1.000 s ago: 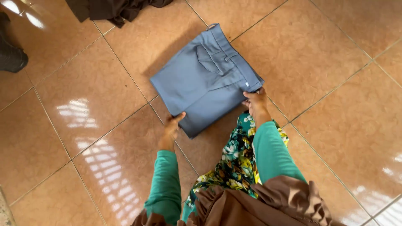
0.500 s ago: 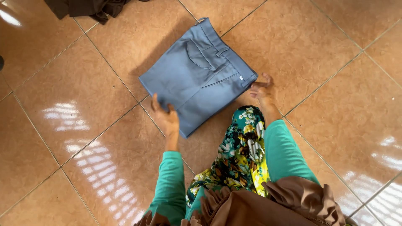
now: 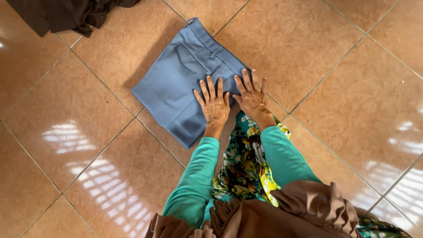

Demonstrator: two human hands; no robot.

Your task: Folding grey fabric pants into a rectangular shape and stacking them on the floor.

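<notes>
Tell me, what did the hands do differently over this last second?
Both hands moved from the near edges onto the folded blue trousers; the left hand and right hand now press flat, side by side. The trousers stay folded on the tiled floor.

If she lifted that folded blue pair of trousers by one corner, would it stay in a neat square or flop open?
The folded grey-blue cloth trousers would probably flop open: they are soft fabric in loose layers, lying flat only while the left hand and right hand press on them. They look light. On the glossy brown floor tiles they would likely slide easily when pushed.
</notes>
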